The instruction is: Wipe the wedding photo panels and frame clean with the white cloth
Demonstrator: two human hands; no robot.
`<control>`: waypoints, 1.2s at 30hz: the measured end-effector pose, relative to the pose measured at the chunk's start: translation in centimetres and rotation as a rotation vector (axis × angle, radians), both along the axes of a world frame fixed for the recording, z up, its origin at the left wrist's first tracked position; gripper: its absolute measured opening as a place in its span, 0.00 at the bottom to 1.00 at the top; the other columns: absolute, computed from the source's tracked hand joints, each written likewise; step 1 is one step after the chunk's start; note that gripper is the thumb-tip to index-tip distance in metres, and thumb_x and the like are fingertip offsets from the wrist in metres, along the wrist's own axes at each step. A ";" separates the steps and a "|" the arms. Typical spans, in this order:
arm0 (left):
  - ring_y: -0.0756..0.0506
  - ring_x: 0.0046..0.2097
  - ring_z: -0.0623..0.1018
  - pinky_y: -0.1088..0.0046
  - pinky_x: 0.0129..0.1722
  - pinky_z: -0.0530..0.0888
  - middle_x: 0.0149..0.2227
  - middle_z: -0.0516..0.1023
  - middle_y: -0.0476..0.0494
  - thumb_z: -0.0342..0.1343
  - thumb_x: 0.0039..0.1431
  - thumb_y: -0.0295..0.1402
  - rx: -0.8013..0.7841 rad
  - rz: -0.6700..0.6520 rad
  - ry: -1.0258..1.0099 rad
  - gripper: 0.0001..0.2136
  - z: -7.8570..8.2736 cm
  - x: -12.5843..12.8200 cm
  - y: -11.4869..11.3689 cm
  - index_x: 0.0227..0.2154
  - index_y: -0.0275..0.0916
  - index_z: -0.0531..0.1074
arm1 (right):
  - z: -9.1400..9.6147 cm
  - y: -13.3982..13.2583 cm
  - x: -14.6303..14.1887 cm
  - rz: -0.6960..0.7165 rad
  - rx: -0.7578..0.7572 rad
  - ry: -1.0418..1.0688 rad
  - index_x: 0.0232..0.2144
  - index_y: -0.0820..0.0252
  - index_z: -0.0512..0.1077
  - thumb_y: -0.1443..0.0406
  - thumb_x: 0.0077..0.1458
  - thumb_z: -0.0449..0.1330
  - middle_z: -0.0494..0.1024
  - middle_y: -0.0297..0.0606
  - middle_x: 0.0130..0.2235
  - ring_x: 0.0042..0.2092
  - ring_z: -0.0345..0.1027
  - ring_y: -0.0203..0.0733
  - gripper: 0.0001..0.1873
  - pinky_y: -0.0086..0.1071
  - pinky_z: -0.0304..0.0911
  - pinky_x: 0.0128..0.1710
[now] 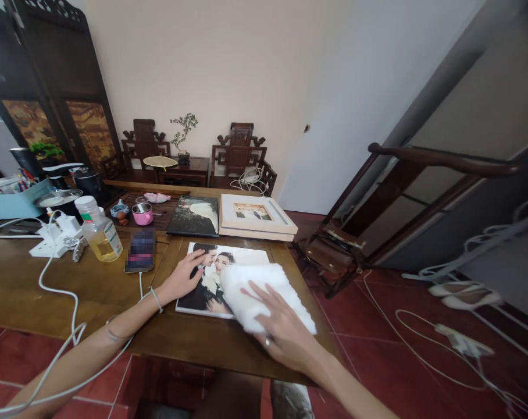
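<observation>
A photo book with a couple's portrait on its cover [198,294] lies on the wooden table. My left hand [186,274] rests flat on its left part, fingers stretched out over the dark suit in the picture. A folded white towel [290,294] covers the right part of the cover and hangs over past its lower right edge. My right hand [281,329], with a ring, holds the towel from above and presses it on the cover, fingers spread over the cloth. What the towel covers is hidden.
Behind lie a dark album [193,215] and a thick white framed box [257,218]. To the left are a phone [141,250] on a cable, a bottle of yellow liquid [99,230], a pink cup [142,214] and a white power strip [57,235]. A chair [355,233] stands right.
</observation>
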State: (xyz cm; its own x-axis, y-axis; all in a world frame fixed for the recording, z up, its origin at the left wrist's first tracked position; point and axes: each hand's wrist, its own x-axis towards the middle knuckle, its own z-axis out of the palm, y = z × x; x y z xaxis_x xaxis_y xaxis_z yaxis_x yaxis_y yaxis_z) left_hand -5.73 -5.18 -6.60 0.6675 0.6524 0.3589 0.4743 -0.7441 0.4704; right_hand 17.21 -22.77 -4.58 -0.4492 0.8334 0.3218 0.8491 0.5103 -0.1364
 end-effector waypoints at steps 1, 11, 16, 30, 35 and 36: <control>0.42 0.61 0.63 0.60 0.61 0.60 0.59 0.64 0.38 0.44 0.61 0.32 -0.004 -0.003 0.001 0.19 0.1 0.0 0.0 0.54 0.36 0.66 | 0.1 -0.8 -0.6 0.054 -0.002 -0.002 0.27 0.60 0.74 0.67 0.52 0.56 0.61 0.45 0.61 0.65 0.41 0.55 0.07 0.57 0.44 0.61; 0.42 0.63 0.60 0.59 0.61 0.58 0.62 0.60 0.39 0.43 0.64 0.34 -0.039 -0.039 0.022 0.20 0.1 -0.6 0.0 0.57 0.39 0.62 | 0.6 7.8 -0.3 -0.055 -0.004 -0.028 0.39 0.60 0.75 0.60 0.59 0.51 0.67 0.48 0.57 0.62 0.51 0.50 0.15 0.49 0.48 0.61; 0.42 0.63 0.60 0.58 0.61 0.58 0.62 0.60 0.40 0.43 0.64 0.35 -0.048 -0.055 0.006 0.19 0.0 -0.8 0.2 0.57 0.40 0.63 | 0.0 9.6 2.8 -0.216 0.050 -0.021 0.40 0.64 0.74 0.62 0.61 0.49 0.69 0.55 0.54 0.61 0.54 0.53 0.16 0.51 0.51 0.59; 0.41 0.59 0.65 0.59 0.59 0.61 0.59 0.65 0.39 0.46 0.62 0.35 0.002 -0.049 -0.027 0.18 0.1 -0.6 0.5 0.53 0.38 0.67 | 0.3 2.9 -1.4 0.096 -0.022 0.002 0.32 0.59 0.75 0.63 0.55 0.55 0.64 0.44 0.59 0.64 0.46 0.52 0.09 0.53 0.45 0.61; 0.41 0.60 0.64 0.59 0.60 0.61 0.59 0.65 0.40 0.46 0.62 0.34 0.005 -0.039 -0.014 0.18 0.4 -0.5 0.2 0.54 0.39 0.67 | 0.3 8.2 1.0 -0.123 0.005 0.009 0.39 0.62 0.75 0.60 0.59 0.52 0.69 0.51 0.55 0.62 0.53 0.51 0.14 0.50 0.49 0.60; 0.41 0.60 0.64 0.59 0.60 0.61 0.59 0.65 0.40 0.46 0.62 0.34 0.004 -0.035 -0.019 0.18 0.4 -0.5 0.1 0.54 0.39 0.67 | 0.3 8.9 1.6 -0.174 0.009 0.008 0.40 0.63 0.74 0.61 0.60 0.51 0.69 0.53 0.55 0.61 0.53 0.52 0.15 0.51 0.49 0.59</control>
